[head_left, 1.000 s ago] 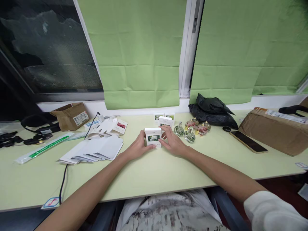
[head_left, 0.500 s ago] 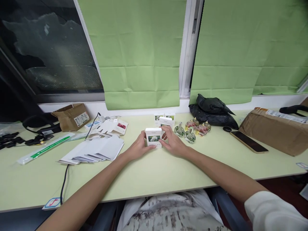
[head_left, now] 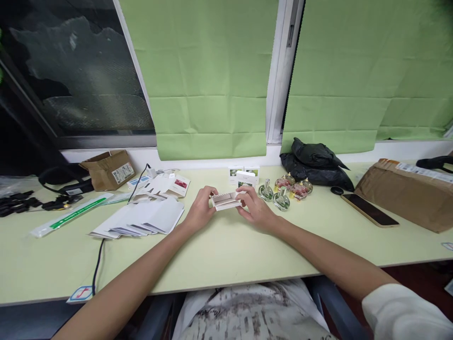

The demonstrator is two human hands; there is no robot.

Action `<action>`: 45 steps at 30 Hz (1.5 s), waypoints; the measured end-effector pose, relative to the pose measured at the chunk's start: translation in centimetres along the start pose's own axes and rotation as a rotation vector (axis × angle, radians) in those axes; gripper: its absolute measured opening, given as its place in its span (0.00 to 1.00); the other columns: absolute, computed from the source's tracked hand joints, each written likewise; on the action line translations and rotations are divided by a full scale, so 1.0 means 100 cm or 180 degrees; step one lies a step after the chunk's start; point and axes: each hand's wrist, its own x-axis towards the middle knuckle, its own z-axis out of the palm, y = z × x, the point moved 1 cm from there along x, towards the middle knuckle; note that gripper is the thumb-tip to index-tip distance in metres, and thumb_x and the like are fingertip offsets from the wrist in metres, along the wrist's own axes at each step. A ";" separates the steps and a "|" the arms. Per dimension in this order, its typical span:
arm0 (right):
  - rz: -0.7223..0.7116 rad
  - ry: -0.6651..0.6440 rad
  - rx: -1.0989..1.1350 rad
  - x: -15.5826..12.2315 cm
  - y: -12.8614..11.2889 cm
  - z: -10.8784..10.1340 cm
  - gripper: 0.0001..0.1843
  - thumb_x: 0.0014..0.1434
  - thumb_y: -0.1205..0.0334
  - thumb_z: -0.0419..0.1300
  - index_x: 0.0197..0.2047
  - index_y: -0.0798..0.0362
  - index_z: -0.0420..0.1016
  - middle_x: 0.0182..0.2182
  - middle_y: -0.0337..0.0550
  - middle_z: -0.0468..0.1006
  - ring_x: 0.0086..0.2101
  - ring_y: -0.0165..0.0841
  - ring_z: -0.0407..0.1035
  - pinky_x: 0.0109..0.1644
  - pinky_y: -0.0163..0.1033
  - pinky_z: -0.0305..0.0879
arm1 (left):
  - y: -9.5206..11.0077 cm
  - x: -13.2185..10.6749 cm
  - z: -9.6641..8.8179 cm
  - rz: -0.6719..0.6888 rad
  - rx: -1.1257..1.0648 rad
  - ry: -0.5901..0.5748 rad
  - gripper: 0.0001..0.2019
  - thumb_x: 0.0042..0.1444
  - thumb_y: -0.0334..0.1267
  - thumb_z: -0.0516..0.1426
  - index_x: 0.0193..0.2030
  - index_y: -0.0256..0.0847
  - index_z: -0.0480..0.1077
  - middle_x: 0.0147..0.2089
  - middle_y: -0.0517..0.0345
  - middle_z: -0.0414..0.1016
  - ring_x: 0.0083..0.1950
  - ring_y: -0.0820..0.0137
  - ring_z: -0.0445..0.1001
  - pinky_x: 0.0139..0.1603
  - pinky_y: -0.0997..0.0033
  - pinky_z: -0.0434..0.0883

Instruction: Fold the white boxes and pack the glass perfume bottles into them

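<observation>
Both hands hold a small white box (head_left: 225, 200) just above the pale green table (head_left: 226, 255). My left hand (head_left: 199, 213) grips its left end and my right hand (head_left: 256, 211) its right end, fingers curled round it. The box is tipped so its top edge faces me. Behind it stand more small white boxes with flower pictures (head_left: 245, 176). To the right of them sit several small glass perfume bottles (head_left: 282, 191). A fan of flat white box blanks (head_left: 141, 218) lies to the left of my left hand.
A black plastic bag (head_left: 316, 163) lies by the window ledge. A phone (head_left: 370, 209) and a brown parcel (head_left: 406, 193) are on the right. At the left are an open cardboard box (head_left: 109, 168), a black cable (head_left: 100, 250), a green-striped packet (head_left: 69, 218) and black clips (head_left: 17, 203).
The white box stood upright with its flower picture facing me; now both hands have tipped it over and lifted it slightly. My view has shifted a little to the left.
</observation>
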 end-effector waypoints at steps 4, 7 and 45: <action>0.0007 -0.0017 -0.0042 0.001 0.000 0.000 0.13 0.71 0.65 0.55 0.57 0.47 0.63 0.60 0.54 0.64 0.35 0.31 0.73 0.41 0.43 0.78 | -0.005 0.000 0.001 -0.0016 0.0089 0.0084 0.18 0.56 0.26 0.57 0.51 0.46 0.64 0.51 0.55 0.71 0.53 0.61 0.68 0.52 0.62 0.68; 0.0060 -0.0002 -0.0074 0.001 0.001 -0.001 0.12 0.71 0.64 0.56 0.56 0.48 0.65 0.61 0.54 0.64 0.36 0.30 0.74 0.42 0.43 0.78 | -0.008 0.000 0.003 -0.0143 0.0061 0.0092 0.17 0.56 0.26 0.57 0.50 0.46 0.64 0.51 0.56 0.71 0.53 0.62 0.69 0.52 0.63 0.68; 0.0684 -0.0266 -0.0140 0.003 0.006 -0.009 0.14 0.74 0.58 0.53 0.59 0.48 0.68 0.38 0.41 0.80 0.38 0.36 0.75 0.44 0.41 0.67 | -0.024 0.002 0.012 -0.1311 -0.0462 -0.0154 0.22 0.59 0.48 0.64 0.55 0.43 0.63 0.52 0.50 0.78 0.47 0.62 0.78 0.46 0.61 0.75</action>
